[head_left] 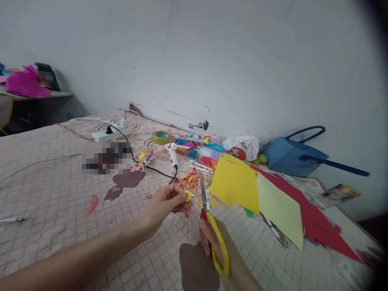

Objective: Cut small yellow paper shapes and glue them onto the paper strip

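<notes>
Between the thumb and fingers of my left hand (172, 198) is a small yellow paper piece (187, 196). My right hand (216, 238) grips a pair of scissors (205, 198) with yellow and red handles. Their blades point up and away from me and look nearly together, just to the right of the yellow piece. Beyond both hands lies a pile of colourful paper scraps (194, 178). A white hot glue gun (172, 155) rests behind the pile, its black cord running left.
Yellow sheets (235, 182), a pale green sheet (280, 206) and red sheets (315, 218) lie at right. Behind stand a blue bag (292, 155) and a white plastic bag (242, 145). A tape roll (161, 138), a decorated stick (145, 161) and a power strip (112, 134) are further left.
</notes>
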The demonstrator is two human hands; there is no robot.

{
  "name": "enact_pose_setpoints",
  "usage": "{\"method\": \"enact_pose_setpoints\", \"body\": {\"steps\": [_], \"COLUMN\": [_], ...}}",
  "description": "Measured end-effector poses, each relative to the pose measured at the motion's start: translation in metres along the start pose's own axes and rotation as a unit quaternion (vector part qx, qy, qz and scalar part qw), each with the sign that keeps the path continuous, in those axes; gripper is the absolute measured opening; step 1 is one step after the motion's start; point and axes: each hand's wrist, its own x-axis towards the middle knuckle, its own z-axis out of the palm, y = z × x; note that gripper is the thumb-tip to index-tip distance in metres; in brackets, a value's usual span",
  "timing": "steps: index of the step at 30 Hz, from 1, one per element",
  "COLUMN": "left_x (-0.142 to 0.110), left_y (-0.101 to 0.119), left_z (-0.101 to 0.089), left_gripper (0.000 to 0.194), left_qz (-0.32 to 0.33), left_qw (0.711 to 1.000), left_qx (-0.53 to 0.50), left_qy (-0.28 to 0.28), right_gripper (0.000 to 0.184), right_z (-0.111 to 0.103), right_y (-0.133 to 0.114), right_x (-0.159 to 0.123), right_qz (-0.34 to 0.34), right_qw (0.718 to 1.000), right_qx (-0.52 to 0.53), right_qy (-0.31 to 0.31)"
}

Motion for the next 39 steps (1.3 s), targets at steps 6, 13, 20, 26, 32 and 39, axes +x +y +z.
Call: {"method": "enact_pose_setpoints", "body": {"steps": [6,13,20,26,32,39], "left_x": [-0.002,-0.011,-0.015,-0.011,-0.009,-0.007], "left_y": [0.0,-0.003,-0.008,-0.009,-0.019,-0.027], "left_z": [0.001,0.007,0.009,0.008,0.007,0.004], "left_gripper": [0.024,0.015,0.009,0.011,0.021,0.022], "left_qz": [-0.03,0.031,0.084,0.052,0.002,-0.061], "left_qw": [0.994,0.963,0.92,0.955,0.969,0.969], "left_qx": [0.068,0.229,0.352,0.257,0.2,0.188], "left_qy": [-0.082,-0.141,-0.147,-0.14,-0.144,-0.15], "right_gripper": [0.038,0.024,0.012,0.011,0.017,0.022], "right_z": [-0.008,-0.01,-0.007,-0.004,-0.006,-0.006], "right_y": [-0.004,-0.011,-0.01,-0.013,-0.016,-0.015], "right_x": [0.002,0.0,0.0,0.003,0.003,0.0], "right_qz": [-0.02,-0.064,-0.049,-0.043,-0.051,-0.055], "right_qw": [1.0,0.996,0.999,0.997,0.992,0.993], "right_qx": [-0.005,0.029,-0.006,-0.018,0.013,0.034], "right_qy": [0.023,0.049,0.023,0.064,0.115,0.099]}}
